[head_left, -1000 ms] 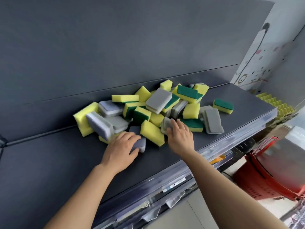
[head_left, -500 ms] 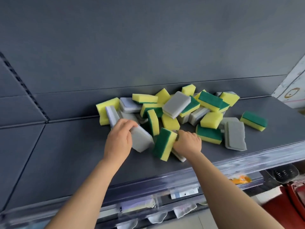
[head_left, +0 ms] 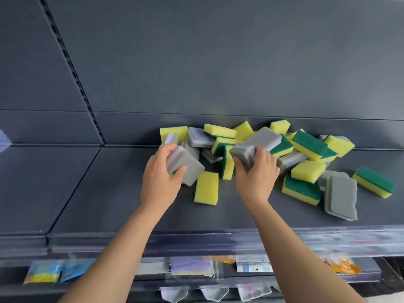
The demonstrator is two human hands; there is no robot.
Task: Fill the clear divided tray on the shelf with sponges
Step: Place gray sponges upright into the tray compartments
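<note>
**Two hands, two grey sponges at the heap on the shelf**

A dark grey panelled back wall (head_left: 218,62) rises behind a flat dark grey metal shelf (head_left: 105,193), which has a clear plastic strip (head_left: 328,239) along its front edge. On the right half of the shelf, against the back wall, lies a loose heap of rectangular sponges (head_left: 306,147): yellow foam blocks with green scouring faces, mixed with plain grey pads. Two grey pads (head_left: 341,195) lie stacked flat at the heap's near right side.

The left hand (head_left: 160,180) is at the heap's left edge, its fingers and thumb clamped round a grey rectangular sponge (head_left: 190,169) that is tilted off the shelf. The right hand (head_left: 255,173) has its fingers curled round the near end of another grey sponge (head_left: 260,138), whose far end reaches over the heap. Between the hands a yellow-and-green sponge (head_left: 227,165) stands on edge, and one yellow sponge (head_left: 206,187) lies flat just in front of it.
</note>
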